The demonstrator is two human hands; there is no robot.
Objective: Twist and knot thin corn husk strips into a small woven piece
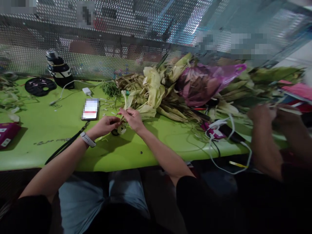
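Left hand (107, 125) and right hand (134, 119), fingers (124, 112) pinched closed, hold a pale-green, papery husk strip (125, 101); even tension should prevent tearing.

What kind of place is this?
Maybe a shared workshop, though I can't be sure. Big husk-like leaves are heaped on a long green table, a metal screen full of holes stands behind, and another person's hands are at the right.

On your glossy green worktop (34, 113): dark, white-banded bottle (59, 71) beside flat black pad (35, 87); nearer you, lit rectangular smartphone (90, 110).
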